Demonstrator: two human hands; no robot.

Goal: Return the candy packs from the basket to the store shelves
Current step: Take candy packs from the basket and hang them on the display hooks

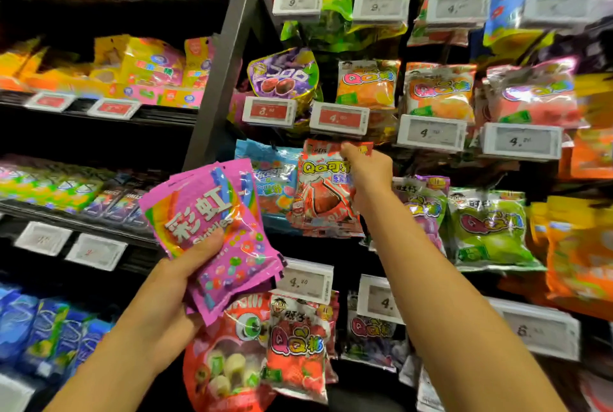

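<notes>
We see the left hand [172, 282] clamped on a fan of pink packs [215, 232], thumb across the front, fingers hidden behind. The right hand [366, 172] pinches the top of a red pack [323, 192] at the pegs below a red price tag [340, 118]; its fingertips seem buried behind the pack's edge. The surrounding shelves [99, 111] blur toward the margins.

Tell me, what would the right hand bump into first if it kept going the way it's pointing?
Probably the red price tag hanging just above the right hand, which grips the red cola candy pack. Depth is hard to judge.
</notes>
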